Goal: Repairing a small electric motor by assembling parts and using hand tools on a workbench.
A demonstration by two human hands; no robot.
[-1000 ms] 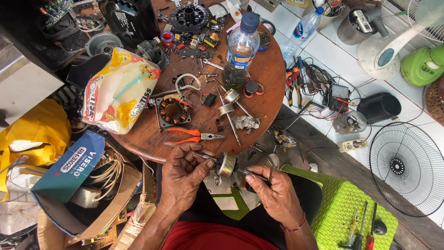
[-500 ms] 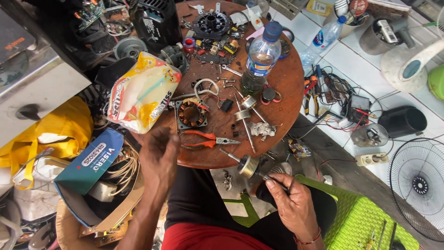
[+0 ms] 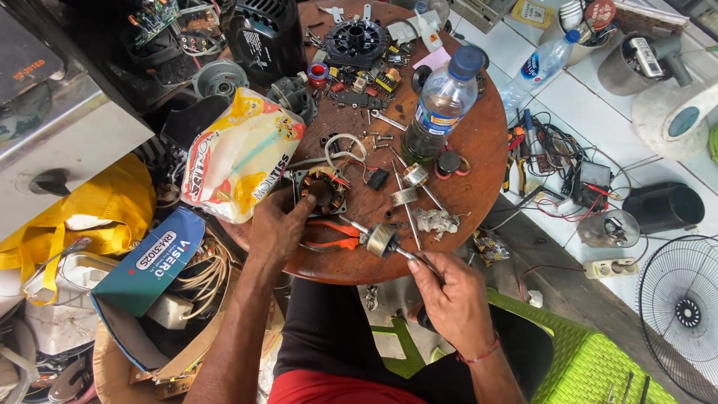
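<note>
Rotor: a small metal rotor on a thin shaft was held above the near edge of the round wooden surface, just right of the orange-handled pliers.
Right hand: the right hand was at the near right, its fingers clenched around the near end of the rotor's shaft.
Stator: a square motor stator with copper windings lay on the surface, left of the rotor and just beyond the pliers.
Left hand: the left hand rested on the near left rim, its fingers touching the stator's near corner; whether they truly gripped it could not be told.
Loose parts: two more shafts with metal collars lay just beyond the rotor, beside a crumpled scrap of grey material.
Bottle: a clear plastic bottle with a blue cap stood upright further back, right of centre.
Bag: a yellow and white plastic bag lay at the surface's left edge, beside the stator.
Far side: a black round fan part sat at the far edge among screws and small components.
Floor, right: a tangle of wires and tools lay on the white tiles, with a wire fan guard further right.
Seat: a green plastic chair was at the near right.
</note>
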